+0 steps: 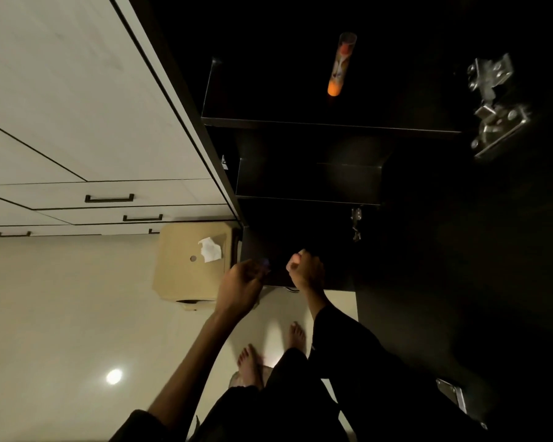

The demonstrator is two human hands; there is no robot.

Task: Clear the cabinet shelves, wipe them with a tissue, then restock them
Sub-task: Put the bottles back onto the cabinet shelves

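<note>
While I stand barefoot before the open dark cabinet (300, 122), my left hand (240, 288) hangs with fingers loosely curled, holding nothing I can make out; my right hand (305, 271) is curled into a loose fist, contents too dim to tell. Tissue (209, 249) lies crumpled on the cardboard box (186, 272) beside the cabinet. Orange-capped clear tube (342, 65) stands alone on an upper shelf.

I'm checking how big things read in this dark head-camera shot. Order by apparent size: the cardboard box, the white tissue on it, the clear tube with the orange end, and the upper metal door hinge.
1. Tan cardboard box
2. Silver metal door hinge
3. Clear plastic tube with orange end
4. Crumpled white tissue

The hinge sits nearer the camera, so it may only look larger than the tube.
</note>
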